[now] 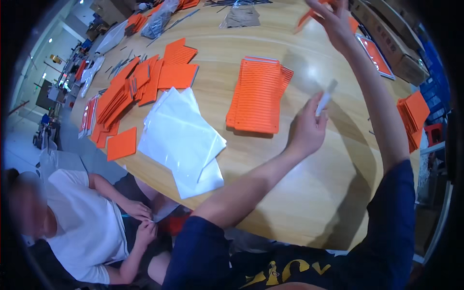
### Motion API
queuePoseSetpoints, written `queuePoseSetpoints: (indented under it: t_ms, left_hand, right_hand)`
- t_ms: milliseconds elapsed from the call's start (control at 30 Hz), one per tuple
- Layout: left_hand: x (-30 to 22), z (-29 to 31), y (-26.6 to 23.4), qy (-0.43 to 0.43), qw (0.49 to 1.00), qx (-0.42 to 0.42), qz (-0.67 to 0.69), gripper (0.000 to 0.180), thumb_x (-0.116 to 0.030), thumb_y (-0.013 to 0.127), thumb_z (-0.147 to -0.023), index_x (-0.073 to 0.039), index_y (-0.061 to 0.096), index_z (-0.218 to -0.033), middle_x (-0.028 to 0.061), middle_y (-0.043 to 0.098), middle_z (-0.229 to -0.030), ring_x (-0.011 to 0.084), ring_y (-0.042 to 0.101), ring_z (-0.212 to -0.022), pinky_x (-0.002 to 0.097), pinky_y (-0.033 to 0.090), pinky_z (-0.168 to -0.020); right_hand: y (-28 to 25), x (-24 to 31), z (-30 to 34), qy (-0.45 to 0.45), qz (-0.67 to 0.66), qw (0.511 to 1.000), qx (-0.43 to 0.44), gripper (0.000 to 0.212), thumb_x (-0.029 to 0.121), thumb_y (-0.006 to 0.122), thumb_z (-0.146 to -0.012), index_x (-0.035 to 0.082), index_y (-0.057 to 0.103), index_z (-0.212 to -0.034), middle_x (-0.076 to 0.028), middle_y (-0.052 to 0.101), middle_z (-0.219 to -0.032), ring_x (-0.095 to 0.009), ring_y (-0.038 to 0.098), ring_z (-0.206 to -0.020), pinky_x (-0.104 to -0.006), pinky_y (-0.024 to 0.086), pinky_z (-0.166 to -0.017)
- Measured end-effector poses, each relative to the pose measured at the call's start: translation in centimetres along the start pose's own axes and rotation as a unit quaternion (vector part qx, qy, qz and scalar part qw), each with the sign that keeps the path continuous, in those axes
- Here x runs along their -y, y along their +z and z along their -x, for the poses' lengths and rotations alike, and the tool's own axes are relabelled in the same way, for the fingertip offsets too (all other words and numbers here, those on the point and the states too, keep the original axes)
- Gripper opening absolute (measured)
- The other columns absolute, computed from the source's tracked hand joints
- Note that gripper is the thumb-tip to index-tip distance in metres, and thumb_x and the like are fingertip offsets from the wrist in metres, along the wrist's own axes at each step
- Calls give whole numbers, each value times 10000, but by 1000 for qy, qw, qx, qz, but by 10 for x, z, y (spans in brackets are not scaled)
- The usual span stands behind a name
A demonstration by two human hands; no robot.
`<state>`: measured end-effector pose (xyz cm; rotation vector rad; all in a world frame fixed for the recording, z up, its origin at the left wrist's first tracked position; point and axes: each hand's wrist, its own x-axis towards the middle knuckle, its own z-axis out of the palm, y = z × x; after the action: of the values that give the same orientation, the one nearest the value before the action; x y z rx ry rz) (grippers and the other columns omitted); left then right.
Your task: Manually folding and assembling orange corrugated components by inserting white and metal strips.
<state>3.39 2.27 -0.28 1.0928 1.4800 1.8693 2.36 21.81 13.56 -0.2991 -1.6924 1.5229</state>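
Over one table, one white strip in left hand, right hand outstretched

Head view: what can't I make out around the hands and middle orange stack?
- Head view, right hand: fingers partly cut off by the top edge.
- Head view, orange piece at that hand: partly hidden by its fingers; grip unclear.
- Head view, white stick-like thing: far end blurred, near end hidden by the left hand.
- Head view, middle orange stack: lower plates mostly covered; count unclear.
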Motion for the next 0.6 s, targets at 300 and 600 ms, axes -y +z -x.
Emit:
queuePoseSetpoints:
  t_ms: [300, 600]
  left_hand:
    - [14, 3, -4, 62, 992, 72, -77, 538, 55, 508, -862, -13, 485, -1395, 198, 454, -1462, 371, 476, -1329, 404, 433, -1067]
    - [3, 5, -13, 40, 995, 85, 23, 556, 80, 508, -859, -42, 480, -1400, 190, 508, -1405, 373, 525, -1266, 421, 462, -1026]
  right_hand:
    - [110, -261, -273, -122, 339, 890, 280, 1011, 285, 868, -717, 14, 278, -1493, -249, 480, -1374, -381, 526, -1247, -440, 459, -1053]
    - [184, -258, -259, -304, 113, 944, -65, 1139, 220, 928, -627, 24, 262, -1531, -244, 473, -1397, -394, 522, -1223, -444, 468, -1019]
